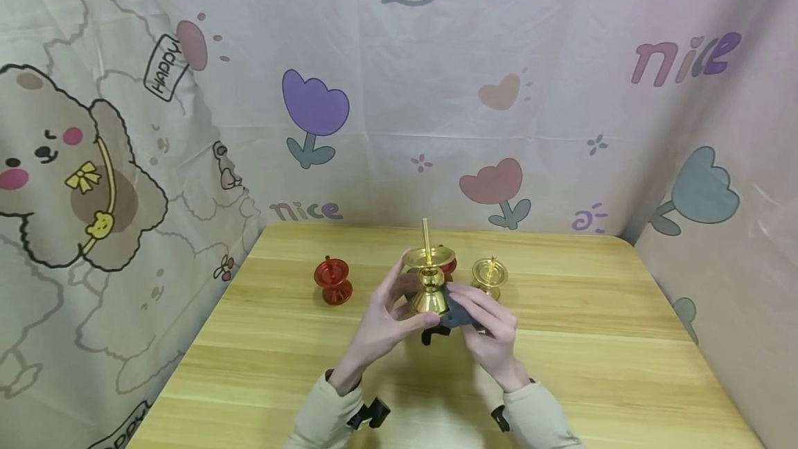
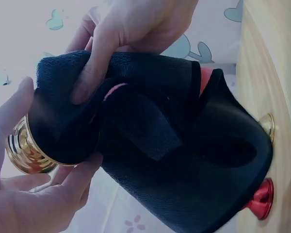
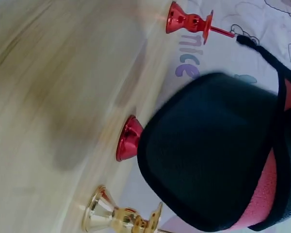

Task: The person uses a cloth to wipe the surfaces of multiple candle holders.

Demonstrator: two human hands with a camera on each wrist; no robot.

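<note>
A gold candle holder (image 1: 430,281) with a long thin spike is held up over the table, its dish uppermost. My left hand (image 1: 388,316) grips it round the flared base, fingers and thumb at the rim in the left wrist view. A dark grey cloth (image 2: 145,184) with black edging and a pink-red reverse is bunched against the underside of that base. My right hand (image 1: 489,335) pinches the cloth, its thumb pressing on the fabric. In the right wrist view the cloth (image 3: 208,150) hangs down large, and neither hand shows there.
On the wooden table (image 1: 592,338) stand a red candle holder (image 1: 333,281) at the left and a gold one (image 1: 489,276) at the right. Between them another red one (image 3: 129,138) is partly hidden by the cloth. A printed curtain (image 1: 399,102) hangs behind.
</note>
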